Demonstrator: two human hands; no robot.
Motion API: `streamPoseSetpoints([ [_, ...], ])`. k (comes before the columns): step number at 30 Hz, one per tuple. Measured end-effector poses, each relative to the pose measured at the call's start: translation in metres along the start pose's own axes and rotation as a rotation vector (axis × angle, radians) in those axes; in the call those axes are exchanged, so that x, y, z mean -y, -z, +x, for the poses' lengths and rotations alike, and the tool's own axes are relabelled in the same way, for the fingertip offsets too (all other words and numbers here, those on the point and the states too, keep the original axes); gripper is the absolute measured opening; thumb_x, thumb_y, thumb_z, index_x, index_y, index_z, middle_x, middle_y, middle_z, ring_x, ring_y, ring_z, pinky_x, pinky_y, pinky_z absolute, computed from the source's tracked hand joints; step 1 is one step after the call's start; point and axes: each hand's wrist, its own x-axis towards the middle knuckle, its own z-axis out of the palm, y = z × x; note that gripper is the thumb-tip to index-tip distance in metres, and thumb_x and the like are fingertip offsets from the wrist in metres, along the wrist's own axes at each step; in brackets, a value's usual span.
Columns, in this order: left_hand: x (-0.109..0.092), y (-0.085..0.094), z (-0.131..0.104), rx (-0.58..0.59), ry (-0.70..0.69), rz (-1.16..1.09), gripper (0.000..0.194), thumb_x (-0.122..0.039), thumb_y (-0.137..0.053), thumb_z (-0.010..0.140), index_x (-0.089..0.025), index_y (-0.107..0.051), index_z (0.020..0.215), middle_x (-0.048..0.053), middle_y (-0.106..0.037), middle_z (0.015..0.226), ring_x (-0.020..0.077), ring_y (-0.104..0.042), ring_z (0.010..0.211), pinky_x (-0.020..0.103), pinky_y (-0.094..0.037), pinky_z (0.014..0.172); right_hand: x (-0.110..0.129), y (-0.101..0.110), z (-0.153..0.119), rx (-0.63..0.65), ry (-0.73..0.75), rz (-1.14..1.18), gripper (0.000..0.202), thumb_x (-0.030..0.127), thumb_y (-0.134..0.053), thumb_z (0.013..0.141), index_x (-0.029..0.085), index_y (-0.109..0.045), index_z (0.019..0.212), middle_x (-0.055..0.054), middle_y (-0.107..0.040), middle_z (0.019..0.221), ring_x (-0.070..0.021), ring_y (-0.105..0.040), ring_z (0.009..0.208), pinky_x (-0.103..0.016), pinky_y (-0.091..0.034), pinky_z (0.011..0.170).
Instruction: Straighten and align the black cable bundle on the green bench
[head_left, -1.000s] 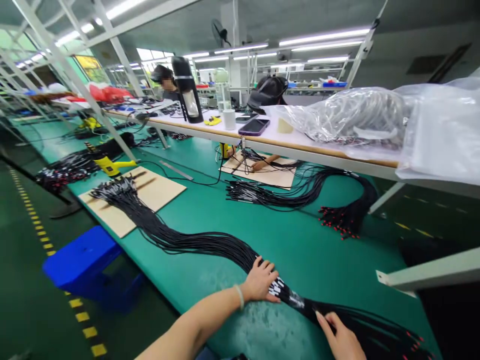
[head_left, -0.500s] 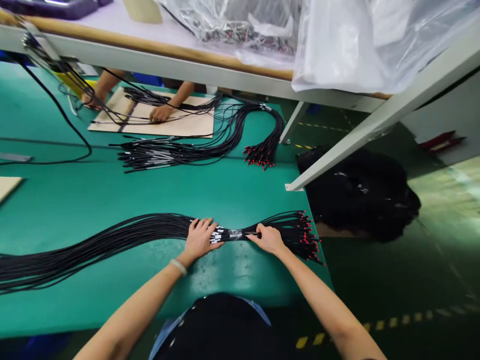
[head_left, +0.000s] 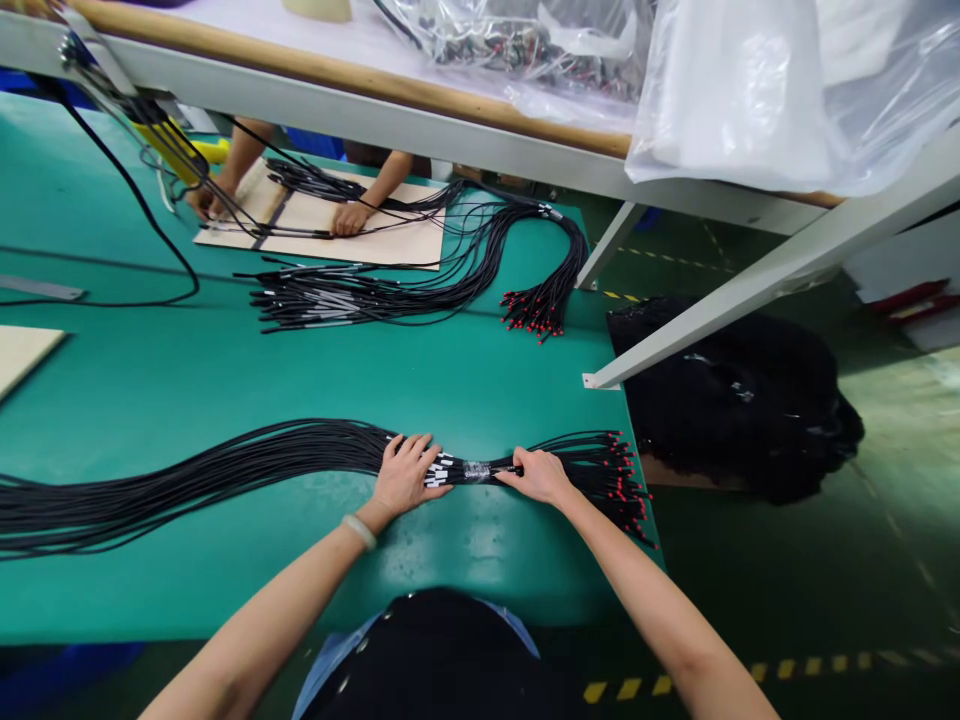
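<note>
A long bundle of black cables (head_left: 247, 458) runs across the green table in front of me. Clear tape (head_left: 477, 470) wraps its narrow part, with white labels (head_left: 439, 468) just left of the tape. My left hand (head_left: 406, 476) is closed over the bundle beside the labels, thumb on the near side. Right of the tape, my right hand (head_left: 541, 475) grips the bundle between thumb and curled fingers. A thin dark pointed piece shows at its fingertips; I cannot tell whether it is a tool or a cable. Red-tipped cable ends (head_left: 621, 480) fan out beyond the right hand.
Across the table, a co-worker's hands (head_left: 351, 218) handle cables on a pale board (head_left: 405, 245). Another cable bundle (head_left: 480, 265) lies before it. A shelf with plastic bags (head_left: 731, 110) spans above; its slanted metal post (head_left: 697, 310) meets the table's right edge. Black material (head_left: 750, 400) is heaped beyond.
My view has shifted slightly. Both my hands keep the same places on the bundle. Across the table, the co-worker's hands have moved a little along the cables.
</note>
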Motion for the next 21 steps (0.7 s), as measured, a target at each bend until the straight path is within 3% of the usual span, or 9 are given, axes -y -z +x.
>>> streamPoseSetpoints([
  [13,0.001,-0.001,0.0,-0.106,-0.029,-0.013,0.061,-0.068,-0.055,0.075,-0.019,-0.062,0.111,0.016,-0.06,0.121,0.0322,-0.052,0.112,0.051,-0.027,0.1,-0.003,0.003,0.009,0.04,0.017,-0.016,0.045,0.065,-0.05,0.082,0.021,-0.06,0.088,-0.005,-0.068,0.077,-0.0238,-0.065,0.08,-0.026,-0.035,0.063],
  [21,0.001,0.0,-0.001,-0.13,-0.033,-0.031,0.06,-0.067,-0.056,0.074,-0.019,-0.063,0.11,0.016,-0.06,0.121,0.0325,-0.053,0.111,0.051,-0.028,0.099,0.008,0.0,0.019,0.071,0.067,0.052,0.044,0.065,-0.054,0.08,0.021,-0.061,0.084,-0.003,-0.068,0.08,-0.0186,-0.062,0.076,-0.024,-0.029,0.06],
])
